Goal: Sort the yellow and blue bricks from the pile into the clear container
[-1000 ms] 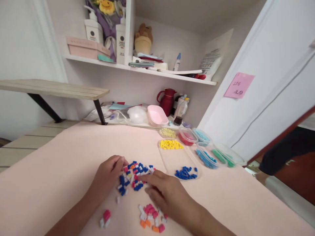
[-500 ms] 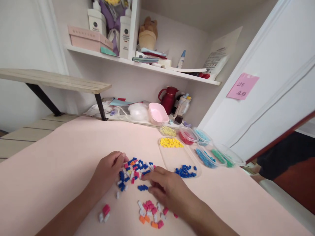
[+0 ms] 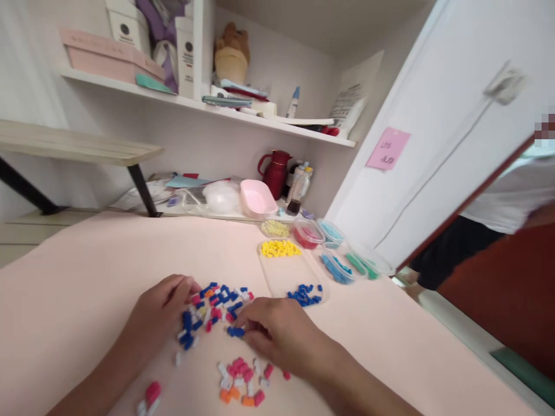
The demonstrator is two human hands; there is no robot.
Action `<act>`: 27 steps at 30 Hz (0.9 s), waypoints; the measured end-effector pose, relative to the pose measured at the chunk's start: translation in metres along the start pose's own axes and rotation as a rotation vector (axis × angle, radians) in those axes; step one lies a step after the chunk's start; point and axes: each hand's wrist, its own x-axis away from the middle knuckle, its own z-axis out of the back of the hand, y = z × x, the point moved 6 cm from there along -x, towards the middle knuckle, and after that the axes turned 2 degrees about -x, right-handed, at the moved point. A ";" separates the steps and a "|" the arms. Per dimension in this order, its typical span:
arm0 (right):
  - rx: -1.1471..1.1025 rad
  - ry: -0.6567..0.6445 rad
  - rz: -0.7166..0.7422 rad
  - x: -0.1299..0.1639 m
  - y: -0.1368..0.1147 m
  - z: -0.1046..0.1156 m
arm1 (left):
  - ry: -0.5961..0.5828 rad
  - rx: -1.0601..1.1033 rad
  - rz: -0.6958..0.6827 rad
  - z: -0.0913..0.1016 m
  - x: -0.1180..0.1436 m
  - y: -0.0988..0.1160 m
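Well in from the bench's far edge (image 3: 195, 223), the left hand (image 3: 162, 300), grip indeterminable, borders the mixed blocks (image 3: 222, 297), which could scatter if the blue blocks (image 3: 235, 331) snag them under a sideways drag by the right hand (image 3: 280, 328), whose pinch cannot be confirmed.

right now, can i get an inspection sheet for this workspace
Surface: pale pink tabletop, smooth-looking.
Job's things: mixed brick pile; nearer group of pink, white and orange bricks; tray with yellow pieces and dark blue pieces.
Clutter: pink basin, red jug, bottles at back.
Left hand: at mixed pile's left edge.
Right hand: at a dark blue cluster; grip unclear.
Cables: one cable along white wall.
Surroundings: shelf above; person at right.
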 end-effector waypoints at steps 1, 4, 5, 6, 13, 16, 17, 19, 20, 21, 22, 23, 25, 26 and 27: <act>-0.001 0.019 -0.018 0.002 0.002 0.009 | 0.008 -0.030 0.008 0.001 -0.001 0.000; 0.007 0.156 -0.125 0.013 0.015 0.048 | 0.004 -0.053 0.036 0.000 -0.004 -0.002; 0.016 0.211 -0.178 0.017 0.022 0.061 | -0.001 -0.043 0.044 0.000 -0.005 -0.002; 0.027 0.260 -0.235 0.023 0.028 0.072 | -0.002 -0.036 0.049 0.000 -0.005 -0.003; 0.223 0.249 -0.477 0.038 0.052 0.088 | 0.004 -0.065 0.058 0.000 -0.008 -0.010; 0.207 0.322 -0.476 0.039 0.049 0.089 | 0.004 -0.078 0.052 0.001 -0.007 -0.008; 0.183 0.342 -0.467 0.038 0.047 0.089 | 0.003 -0.074 0.055 0.001 -0.007 -0.006; 0.119 0.342 -0.432 0.037 0.043 0.087 | 0.006 -0.055 0.056 0.000 -0.006 -0.004; 0.081 0.318 -0.407 0.035 0.040 0.084 | 0.005 -0.038 0.056 0.000 -0.005 -0.003; 0.042 0.282 -0.377 0.034 0.037 0.080 | 0.005 -0.014 0.057 -0.001 -0.005 -0.002; 0.005 0.238 -0.348 0.032 0.033 0.076 | 0.003 0.015 0.059 -0.001 -0.004 -0.002; -0.025 0.184 -0.320 0.031 0.030 0.072 | 0.000 0.044 0.059 -0.002 -0.003 -0.002; -0.048 0.038 -0.283 0.031 0.024 0.061 | 0.007 0.080 0.051 -0.001 -0.001 -0.001; -0.038 -0.052 -0.269 0.032 0.021 0.055 | 0.013 0.085 0.047 0.000 0.000 0.000; -0.019 -0.143 -0.250 0.033 0.018 0.049 | 0.020 0.084 0.041 0.000 0.001 0.000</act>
